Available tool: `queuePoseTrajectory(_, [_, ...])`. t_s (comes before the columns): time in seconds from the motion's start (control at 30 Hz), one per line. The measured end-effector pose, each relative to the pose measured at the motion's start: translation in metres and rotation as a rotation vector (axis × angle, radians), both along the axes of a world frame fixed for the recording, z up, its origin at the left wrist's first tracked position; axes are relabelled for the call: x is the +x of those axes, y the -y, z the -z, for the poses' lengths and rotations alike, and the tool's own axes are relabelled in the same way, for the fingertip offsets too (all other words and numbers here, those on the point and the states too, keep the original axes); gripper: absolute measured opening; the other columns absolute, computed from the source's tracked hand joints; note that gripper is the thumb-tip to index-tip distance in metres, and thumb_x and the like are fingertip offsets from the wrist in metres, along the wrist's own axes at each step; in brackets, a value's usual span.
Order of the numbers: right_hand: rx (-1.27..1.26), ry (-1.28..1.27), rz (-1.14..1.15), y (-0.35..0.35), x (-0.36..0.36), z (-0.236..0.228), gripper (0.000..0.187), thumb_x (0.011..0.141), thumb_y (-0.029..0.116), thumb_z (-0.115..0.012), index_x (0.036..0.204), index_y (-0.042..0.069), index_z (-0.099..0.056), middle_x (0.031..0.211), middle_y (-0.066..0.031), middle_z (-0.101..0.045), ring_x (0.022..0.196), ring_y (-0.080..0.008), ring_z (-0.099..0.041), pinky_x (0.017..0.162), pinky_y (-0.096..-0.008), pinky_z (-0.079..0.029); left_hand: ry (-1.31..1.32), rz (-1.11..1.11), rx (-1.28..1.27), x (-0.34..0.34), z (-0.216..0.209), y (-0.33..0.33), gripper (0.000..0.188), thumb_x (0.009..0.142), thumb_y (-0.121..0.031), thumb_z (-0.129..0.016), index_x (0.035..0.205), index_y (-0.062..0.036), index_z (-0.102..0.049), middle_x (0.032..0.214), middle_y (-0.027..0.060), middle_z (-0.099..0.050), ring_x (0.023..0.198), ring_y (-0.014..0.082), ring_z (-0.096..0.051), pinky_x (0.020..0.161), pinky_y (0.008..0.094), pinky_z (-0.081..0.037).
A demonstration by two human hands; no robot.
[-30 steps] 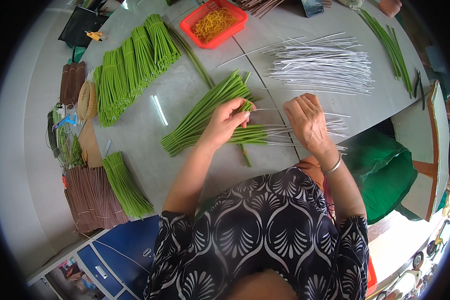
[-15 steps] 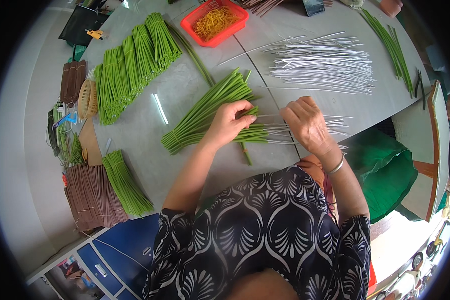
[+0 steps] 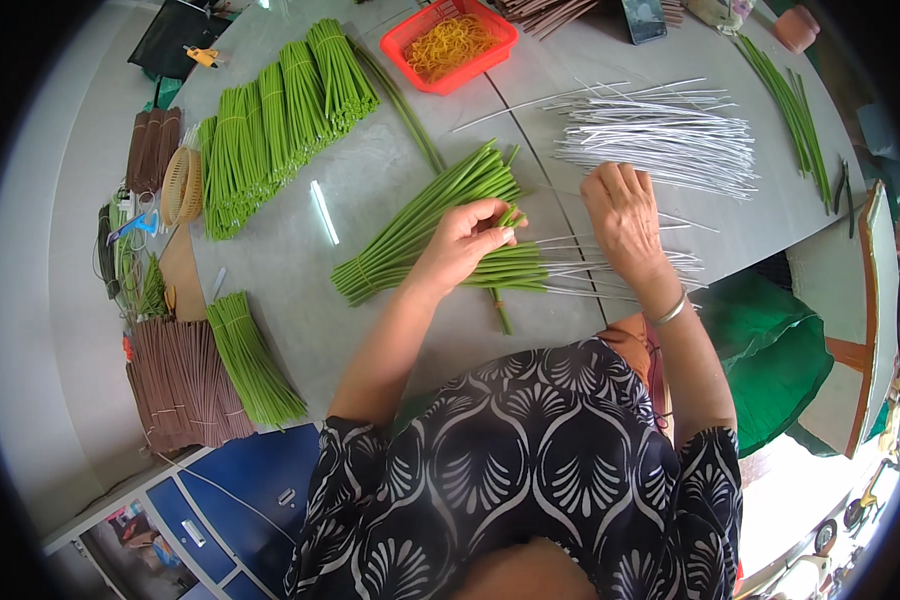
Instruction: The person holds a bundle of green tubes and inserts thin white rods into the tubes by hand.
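Note:
A fanned bundle of thin green stems [image 3: 410,225], tied near its left end, lies on the grey table in front of me. My left hand [image 3: 458,245] rests over its right part, thumb and fingers closed on the end of a green stem. White wires [image 3: 575,270] stick out to the right from several of the stems. Above these, my right hand [image 3: 622,222] is closed in a pinch, and a faint thin wire runs leftward from its fingertips. Beyond it lies a loose pile of white wires [image 3: 660,135].
Tied green bundles [image 3: 280,110] line the far left, with another green bundle [image 3: 255,360] and brown sticks [image 3: 185,385] nearer. A red basket [image 3: 448,75] of yellow rubber bands stands at the back. Pliers [image 3: 843,187] lie at the right edge, above a green bag [image 3: 765,350].
My right hand has moved slightly away from me and to the right, off the protruding wires. My left hand keeps its hold. The whole view has shifted a little.

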State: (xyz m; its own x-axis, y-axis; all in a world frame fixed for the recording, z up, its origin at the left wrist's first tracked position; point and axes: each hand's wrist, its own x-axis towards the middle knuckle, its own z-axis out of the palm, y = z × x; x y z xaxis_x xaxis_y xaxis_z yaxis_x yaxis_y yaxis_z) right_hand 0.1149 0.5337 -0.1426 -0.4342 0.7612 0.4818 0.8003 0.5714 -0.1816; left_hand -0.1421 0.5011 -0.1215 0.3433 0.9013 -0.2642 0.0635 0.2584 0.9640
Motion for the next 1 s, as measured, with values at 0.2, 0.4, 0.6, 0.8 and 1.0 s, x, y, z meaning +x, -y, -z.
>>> queuePoseTrajectory(0.2, [0.012,-0.189,-0.115,0.007,-0.011,-0.011,0.011,0.087,0.007,-0.066,0.094,0.007,-0.058,0.085,-0.0058,-0.059,0.083,-0.0258,-0.059,0.096,-0.0440,-0.044,0.010,0.015,0.039,-0.010,-0.001,-0.010,0.025,0.097,-0.005,-0.064,0.122,0.0009,-0.068,0.101,-0.0004,-0.067,0.084,0.0095,-0.058,0.082,0.0262,-0.048])
queuePoseTrajectory(0.4, [0.020,-0.149,-0.168,0.007,-0.007,-0.010,0.014,0.083,0.004,-0.065,0.096,0.006,-0.059,0.085,-0.0068,-0.058,0.083,-0.0256,-0.060,0.101,-0.0471,-0.044,0.015,-0.009,0.039,-0.007,0.003,-0.015,0.025,0.097,-0.002,-0.064,0.122,0.0027,-0.067,0.093,-0.0018,-0.061,0.079,0.0082,-0.056,0.075,0.0246,-0.048])
queuePoseTrajectory(0.6, [-0.044,-0.168,-0.203,0.009,0.005,-0.005,0.018,0.082,0.000,-0.072,0.094,0.006,-0.059,0.085,-0.0069,-0.059,0.085,-0.0272,-0.061,0.100,-0.0465,-0.047,-0.068,0.030,0.063,0.000,0.005,-0.019,0.025,0.096,0.000,-0.064,0.119,0.0023,-0.070,0.093,-0.0018,-0.062,0.077,0.0074,-0.054,0.071,0.0242,-0.047])
queuePoseTrajectory(0.8, [-0.056,-0.274,-0.303,0.004,0.018,-0.010,0.015,0.075,0.005,-0.069,0.090,0.006,-0.066,0.082,-0.0054,-0.059,0.081,-0.0243,-0.060,0.086,-0.0388,-0.048,-0.150,0.126,0.101,0.009,0.008,-0.025,0.024,0.094,0.001,-0.063,0.115,0.0031,-0.073,0.098,0.0003,-0.065,0.082,0.0085,-0.057,0.074,0.0265,-0.048])
queuePoseTrajectory(1.0, [-0.187,-0.344,-0.345,0.008,0.007,-0.013,0.019,0.073,0.004,-0.074,0.091,0.007,-0.069,0.085,-0.0061,-0.063,0.085,-0.0288,-0.063,0.086,-0.0418,-0.050,-0.170,0.165,0.126,0.015,0.004,-0.024,0.019,0.092,0.002,-0.067,0.110,0.0070,-0.071,0.092,0.0032,-0.064,0.083,0.0093,-0.059,0.074,0.0273,-0.049])
